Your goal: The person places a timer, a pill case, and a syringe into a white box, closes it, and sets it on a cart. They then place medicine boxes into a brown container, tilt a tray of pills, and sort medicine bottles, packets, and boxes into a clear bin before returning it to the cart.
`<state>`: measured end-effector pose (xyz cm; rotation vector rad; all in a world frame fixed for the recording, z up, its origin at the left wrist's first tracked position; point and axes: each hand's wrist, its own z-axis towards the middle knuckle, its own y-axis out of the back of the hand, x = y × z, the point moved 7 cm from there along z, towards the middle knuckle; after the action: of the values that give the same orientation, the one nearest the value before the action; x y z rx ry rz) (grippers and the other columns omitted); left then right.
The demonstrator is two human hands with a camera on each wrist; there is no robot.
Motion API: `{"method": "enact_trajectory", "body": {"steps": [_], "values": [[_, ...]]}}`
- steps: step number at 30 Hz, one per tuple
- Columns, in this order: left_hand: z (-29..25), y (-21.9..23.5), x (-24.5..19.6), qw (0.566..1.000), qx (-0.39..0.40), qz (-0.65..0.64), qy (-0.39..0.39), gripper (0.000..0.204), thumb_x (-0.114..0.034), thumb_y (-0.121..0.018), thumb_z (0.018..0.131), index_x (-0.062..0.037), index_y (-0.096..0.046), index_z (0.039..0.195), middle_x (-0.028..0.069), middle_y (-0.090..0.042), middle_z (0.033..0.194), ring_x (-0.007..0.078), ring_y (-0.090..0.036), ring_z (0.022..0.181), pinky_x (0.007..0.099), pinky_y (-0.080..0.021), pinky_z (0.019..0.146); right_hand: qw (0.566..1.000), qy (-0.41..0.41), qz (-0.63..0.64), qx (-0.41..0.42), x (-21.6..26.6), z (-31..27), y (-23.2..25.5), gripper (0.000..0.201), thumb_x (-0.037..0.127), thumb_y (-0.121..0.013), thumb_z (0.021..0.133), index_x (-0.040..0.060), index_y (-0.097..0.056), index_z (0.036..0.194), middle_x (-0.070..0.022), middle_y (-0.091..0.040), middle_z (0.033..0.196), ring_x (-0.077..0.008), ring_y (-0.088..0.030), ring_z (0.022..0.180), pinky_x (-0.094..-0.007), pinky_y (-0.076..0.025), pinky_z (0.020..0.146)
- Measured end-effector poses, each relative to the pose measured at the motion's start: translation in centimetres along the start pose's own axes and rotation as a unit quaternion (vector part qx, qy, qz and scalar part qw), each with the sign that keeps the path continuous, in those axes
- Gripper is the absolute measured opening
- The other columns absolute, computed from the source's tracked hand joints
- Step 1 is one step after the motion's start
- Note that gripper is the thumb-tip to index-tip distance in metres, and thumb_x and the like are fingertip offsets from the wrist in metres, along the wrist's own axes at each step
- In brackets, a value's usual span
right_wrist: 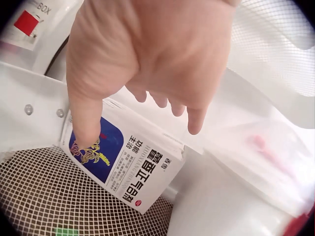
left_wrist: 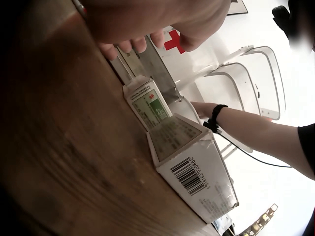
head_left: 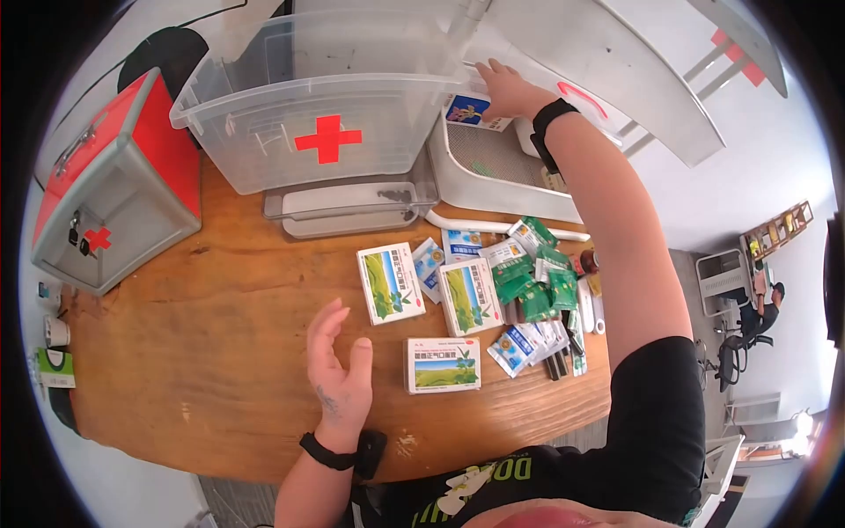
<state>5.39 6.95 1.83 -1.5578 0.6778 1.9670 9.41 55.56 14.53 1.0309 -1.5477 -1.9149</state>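
My right hand reaches over the mesh-bottomed white basket and pinches a blue-and-white box. In the right wrist view, the right thumb lies on the front of that box, with the fingers at its far side. Palm turned sideways and holding nothing, my left hand hovers over the table beside three green-and-white boxes: one at the upper left, one to its right, and one lower. The left wrist view shows the left hand above a box end with a barcode.
Green sachets and blue-white sachets lie piled right of the boxes. Behind stand a clear bin with a red cross, a shallow clear tray and, at left, a red-and-grey cabinet. Someone sits far off at right.
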Motion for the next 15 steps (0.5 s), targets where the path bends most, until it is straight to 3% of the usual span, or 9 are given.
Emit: {"method": "enact_trajectory", "body": {"steps": [6, 9, 12, 15], "values": [[0.3, -0.1, 0.0, 1.0, 0.011, 0.019, 0.015, 0.043, 0.007, -0.06, 0.089, -0.0029, -0.057, 0.13, 0.014, -0.05, 0.146, 0.0247, -0.048, 0.136, 0.0362, -0.038, 0.111, 0.996, -0.001, 0.041, 0.08, -0.5, 0.3, -3.0, 0.116, 0.03, -0.09, 0.063, 0.0106, -0.026, 0.158, -0.0215, -0.032, 0.158, -0.043, -0.035, 0.146, -0.0538, -0.042, 0.115], [0.1, -0.2, 0.3, 0.999, 0.01, 0.022, 0.022, 0.043, 0.006, -0.062, 0.087, -0.0032, -0.059, 0.129, 0.0149, -0.051, 0.145, 0.0263, -0.049, 0.134, 0.0367, -0.04, 0.109, 0.998, 0.013, 0.024, 0.064, -0.4, -0.6, -3.3, 0.113, 0.027, -0.088, 0.065, 0.0044, -0.026, 0.157, -0.0223, -0.034, 0.158, -0.0426, -0.037, 0.144, -0.047, -0.04, 0.116], [0.2, -0.2, 0.2, 0.999, 0.011, 0.029, 0.024, 0.043, 0.006, -0.064, 0.085, -0.0034, -0.06, 0.127, 0.0157, -0.053, 0.143, 0.0278, -0.051, 0.132, 0.0377, -0.042, 0.108, 0.997, 0.02, 0.039, 0.071, 0.1, -1.7, -2.2, 0.106, 0.025, -0.088, 0.065, 0.0074, -0.033, 0.155, -0.0201, -0.038, 0.156, -0.043, -0.044, 0.139, -0.0468, -0.043, 0.113], [0.2, -0.4, 0.2, 0.999, 0.025, 0.032, 0.024, 0.043, 0.008, -0.06, 0.087, -0.0035, -0.059, 0.128, 0.0139, -0.051, 0.146, 0.0243, -0.048, 0.134, 0.0355, -0.039, 0.11, 1.0, 0.017, -0.007, 0.023, -0.8, -2.6, -0.9, 0.103, 0.03, -0.087, 0.066, 0.0173, -0.036, 0.155, -0.0168, -0.044, 0.152, -0.039, -0.05, 0.135, -0.0493, -0.045, 0.111]]}}
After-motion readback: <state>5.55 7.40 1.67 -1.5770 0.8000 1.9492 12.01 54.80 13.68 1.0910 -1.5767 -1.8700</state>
